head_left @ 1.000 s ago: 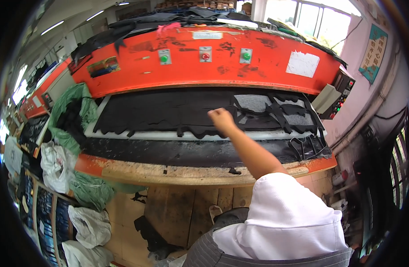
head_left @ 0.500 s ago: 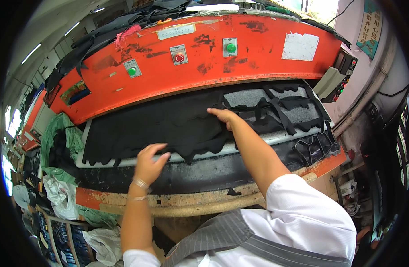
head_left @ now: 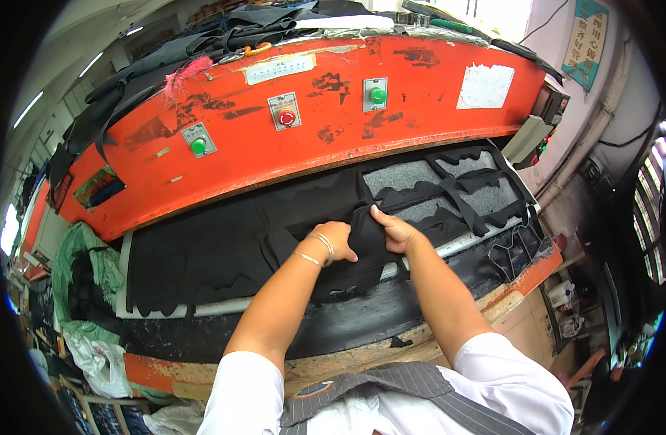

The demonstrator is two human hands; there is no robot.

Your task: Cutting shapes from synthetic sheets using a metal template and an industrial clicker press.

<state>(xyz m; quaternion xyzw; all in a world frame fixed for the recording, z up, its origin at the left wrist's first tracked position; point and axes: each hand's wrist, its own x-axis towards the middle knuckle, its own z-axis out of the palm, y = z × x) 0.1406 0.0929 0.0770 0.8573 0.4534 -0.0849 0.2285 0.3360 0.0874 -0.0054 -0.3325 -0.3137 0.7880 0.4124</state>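
A wide black sheet of pliable material (head_left: 195,254) covers the left and middle of the pale cutting bed (head_left: 231,307). Between my hands its middle is bunched into a raised fold. My left hand (head_left: 336,241), with bangles at the wrist, closes on the sheet at the left of the fold, its fingers partly hidden. On the other side, my right hand (head_left: 397,232) grips the folded edge, thumb uppermost. Right of it lies a black web of cut-out offcuts (head_left: 460,196) with grey bed surface showing through its openings.
Behind the bed rises a red press beam (head_left: 231,145) with green and red buttons. A thin metal cutting die (head_left: 501,254) lies at the front right. A green sack (head_left: 86,254) of black scraps stands at left. A control box (head_left: 540,127) is at far right.
My left hand has moved right and forward onto the sheet, and my right hand has drawn nearer. The sheet's middle, flat before, is now gathered up between them.
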